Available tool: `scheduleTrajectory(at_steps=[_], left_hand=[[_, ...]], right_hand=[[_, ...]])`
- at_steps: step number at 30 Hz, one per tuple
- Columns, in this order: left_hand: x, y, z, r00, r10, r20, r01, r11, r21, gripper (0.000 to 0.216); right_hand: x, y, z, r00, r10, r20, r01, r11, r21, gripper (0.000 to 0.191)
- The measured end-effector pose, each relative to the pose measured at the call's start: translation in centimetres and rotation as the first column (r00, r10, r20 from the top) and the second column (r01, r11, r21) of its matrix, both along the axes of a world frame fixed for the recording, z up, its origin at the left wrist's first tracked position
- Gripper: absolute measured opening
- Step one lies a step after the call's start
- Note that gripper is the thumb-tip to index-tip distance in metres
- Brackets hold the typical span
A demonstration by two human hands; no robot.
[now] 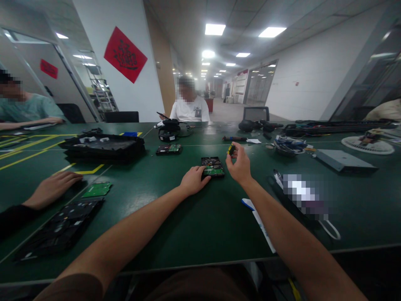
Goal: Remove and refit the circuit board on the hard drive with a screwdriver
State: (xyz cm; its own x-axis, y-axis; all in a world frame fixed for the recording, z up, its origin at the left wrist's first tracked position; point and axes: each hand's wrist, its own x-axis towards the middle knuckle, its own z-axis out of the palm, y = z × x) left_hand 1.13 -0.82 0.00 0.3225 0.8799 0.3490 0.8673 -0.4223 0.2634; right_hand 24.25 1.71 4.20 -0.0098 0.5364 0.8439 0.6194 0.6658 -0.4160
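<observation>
A hard drive (216,172) with a green circuit board and dark metal casing lies on the green table. My left hand (194,180) grips its left side, fingers at the far-left edge and thumb along the near edge. Just right of the drive, my right hand (239,164) is raised above the table, closed around a short yellow-and-black screwdriver (231,149). Its shaft cannot be made out. A second hard drive (168,149) lies farther back to the left, apart from both hands.
Left are a black tray (103,146), a loose green circuit board (97,189), a black frame part (61,228) and another person's hand (54,189). Right are a phone (302,196), a grey metal box (344,160) and a cable bundle (290,144). A person (189,106) sits opposite.
</observation>
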Motion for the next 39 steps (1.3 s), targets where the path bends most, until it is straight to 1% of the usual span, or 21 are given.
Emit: scheduleTrajectory(at_steps=[3, 8, 14, 18, 27, 32, 39], left_hand=[[-0.06, 0.05, -0.07, 1.0, -0.003, -0.005, 0.003, 1.0, 0.006, 0.057], [-0.13, 0.09, -0.06, 1.0, -0.007, -0.008, 0.007, 1.0, 0.005, 0.057], [-0.17, 0.13, -0.08, 1.0, 0.0, -0.001, 0.0, 1.0, -0.016, 0.057], [-0.13, 0.08, 0.08, 1.0, -0.001, -0.002, 0.001, 1.0, -0.018, 0.058], [-0.06, -0.05, 0.24, 1.0, 0.013, -0.008, -0.013, 1.0, -0.027, 0.058], [-0.1, 0.01, 0.14, 1.0, 0.004, -0.009, -0.004, 1.0, -0.025, 0.057], [-0.08, 0.0, 0.18, 1.0, 0.006, -0.008, -0.006, 1.0, -0.021, 0.057]], right_hand=[[-0.07, 0.03, -0.02, 1.0, -0.008, 0.0, 0.008, 1.0, -0.002, 0.055], [-0.07, -0.23, 0.21, 0.999, -0.021, 0.045, 0.021, 1.0, 0.011, 0.052], [-0.02, 0.09, 0.1, 1.0, -0.017, 0.008, 0.017, 1.0, 0.013, 0.057], [-0.11, -0.02, 0.22, 0.999, -0.038, 0.004, 0.038, 0.999, 0.022, 0.059], [0.0, 0.06, 0.26, 0.999, -0.031, 0.013, 0.031, 0.999, 0.007, 0.057], [-0.06, -0.08, 0.27, 0.998, -0.056, 0.006, 0.056, 0.998, 0.011, 0.054], [-0.16, 0.07, 0.14, 1.0, -0.014, -0.012, 0.014, 1.0, -0.003, 0.057]])
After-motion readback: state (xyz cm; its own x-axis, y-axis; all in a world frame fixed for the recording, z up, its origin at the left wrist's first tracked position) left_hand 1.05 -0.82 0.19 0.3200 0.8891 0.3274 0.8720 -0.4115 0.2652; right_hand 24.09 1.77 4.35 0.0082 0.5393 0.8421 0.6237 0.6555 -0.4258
